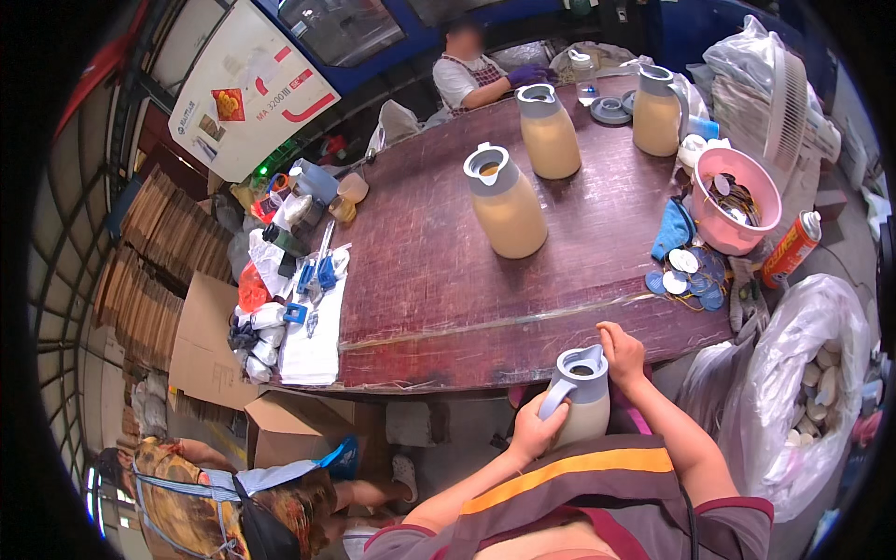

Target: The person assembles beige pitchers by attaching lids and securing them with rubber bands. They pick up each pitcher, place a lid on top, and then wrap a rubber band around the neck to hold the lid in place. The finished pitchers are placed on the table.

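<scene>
Close to my body, just off the table's near edge, a beige thermal jug (587, 418) with a grey collar stands nearly upright, its top facing up. My left hand (535, 427) grips it on its left side, around the grey handle. Beside the spout, my right hand (623, 355) is raised with its fingers curled together. Anything between those fingertips is too small to make out. Three similar jugs stand on the dark red table (420, 271): a jug (509, 219) in the middle, another jug (551, 140) behind it and a third jug (656, 121) at the far right.
A pink bucket (733, 241) of small parts, white and blue discs (684, 261) and an orange spray can (791, 250) are on the right. Below them sits a clear bag (761, 439) of white pieces. White sheets and tools (313, 345) lie left. Two people (467, 79) (233, 495) are nearby.
</scene>
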Motion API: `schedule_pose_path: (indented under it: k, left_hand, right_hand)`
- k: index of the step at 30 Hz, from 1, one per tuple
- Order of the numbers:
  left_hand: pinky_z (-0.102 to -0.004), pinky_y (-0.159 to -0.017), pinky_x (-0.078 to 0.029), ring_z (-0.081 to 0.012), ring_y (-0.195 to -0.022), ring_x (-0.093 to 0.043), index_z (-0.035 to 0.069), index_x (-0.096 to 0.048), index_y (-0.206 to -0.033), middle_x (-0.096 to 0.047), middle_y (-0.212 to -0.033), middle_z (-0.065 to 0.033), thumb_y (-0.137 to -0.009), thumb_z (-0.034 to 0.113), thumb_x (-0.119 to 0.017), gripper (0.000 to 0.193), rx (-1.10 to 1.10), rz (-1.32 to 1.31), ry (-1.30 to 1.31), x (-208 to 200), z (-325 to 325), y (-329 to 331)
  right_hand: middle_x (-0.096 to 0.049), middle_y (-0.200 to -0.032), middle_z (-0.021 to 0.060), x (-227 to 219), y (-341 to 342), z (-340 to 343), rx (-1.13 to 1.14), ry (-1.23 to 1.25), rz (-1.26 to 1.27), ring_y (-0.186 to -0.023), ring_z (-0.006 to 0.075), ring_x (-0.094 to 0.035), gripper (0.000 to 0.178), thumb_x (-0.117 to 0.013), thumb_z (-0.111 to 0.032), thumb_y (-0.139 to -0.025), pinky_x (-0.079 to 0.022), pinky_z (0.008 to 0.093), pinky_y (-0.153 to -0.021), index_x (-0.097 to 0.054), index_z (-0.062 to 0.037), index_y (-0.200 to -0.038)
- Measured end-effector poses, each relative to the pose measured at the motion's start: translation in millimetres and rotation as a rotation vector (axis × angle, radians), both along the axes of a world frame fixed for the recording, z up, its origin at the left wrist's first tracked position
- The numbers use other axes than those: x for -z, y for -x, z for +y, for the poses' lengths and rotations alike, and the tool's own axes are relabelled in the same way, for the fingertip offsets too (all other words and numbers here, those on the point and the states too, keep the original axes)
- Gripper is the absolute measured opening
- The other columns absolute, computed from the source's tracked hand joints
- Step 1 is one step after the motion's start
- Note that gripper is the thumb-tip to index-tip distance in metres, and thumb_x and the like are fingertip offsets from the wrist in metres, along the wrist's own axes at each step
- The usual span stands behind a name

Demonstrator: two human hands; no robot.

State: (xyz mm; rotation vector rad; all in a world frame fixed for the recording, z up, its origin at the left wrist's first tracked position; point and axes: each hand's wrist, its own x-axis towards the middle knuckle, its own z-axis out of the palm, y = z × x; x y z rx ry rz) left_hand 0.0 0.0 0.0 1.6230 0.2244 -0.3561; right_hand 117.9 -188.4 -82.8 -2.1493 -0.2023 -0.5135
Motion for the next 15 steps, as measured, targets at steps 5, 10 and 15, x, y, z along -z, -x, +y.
schedule_pose_path:
  k: [5, 10, 15]
  left_hand:
    - [-0.0216, -0.047, -0.037, -0.0055, -0.051, -0.048, 0.003, -0.063, -0.098, -0.056, -0.067, 0.0015, -0.088, 0.022, -0.063, 0.021, -0.040, -0.165, -0.011, 6.0, -5.3, 16.5]
    - [-0.0234, -0.046, -0.039, -0.0072, -0.051, -0.050, 0.003, -0.062, -0.094, -0.056, -0.066, 0.0005, -0.088, 0.022, -0.062, 0.019, -0.061, -0.216, -0.100, 14.0, -6.4, 20.3]
    - [-0.0264, -0.053, -0.042, -0.0094, -0.058, -0.053, 0.003, -0.062, -0.094, -0.059, -0.070, -0.0024, -0.087, 0.023, -0.062, 0.021, -0.060, -0.231, -0.129, 12.9, -6.6, 14.8]
  right_hand:
    - [-0.067, -0.080, 0.0113, 2.0, 19.4, -0.4, -0.019, 0.008, 0.035, -0.068, 0.0310, -0.065, 0.012, -0.057, -0.016, -0.091, -0.049, 0.0409, -0.058, -0.063, -0.0114, -0.100]
    - [-0.067, -0.080, 0.0115, 1.7, 21.3, 1.3, 0.009, 0.011, -0.025, -0.067, 0.0307, -0.065, 0.011, -0.057, -0.015, -0.091, -0.049, 0.0405, -0.057, -0.063, -0.0103, -0.098]
    - [-0.067, -0.079, 0.0117, 3.5, 15.5, 0.6, 0.014, 0.023, -0.046, -0.066, 0.0307, -0.065, 0.010, -0.057, -0.015, -0.091, -0.049, 0.0404, -0.056, -0.063, -0.0101, -0.098]
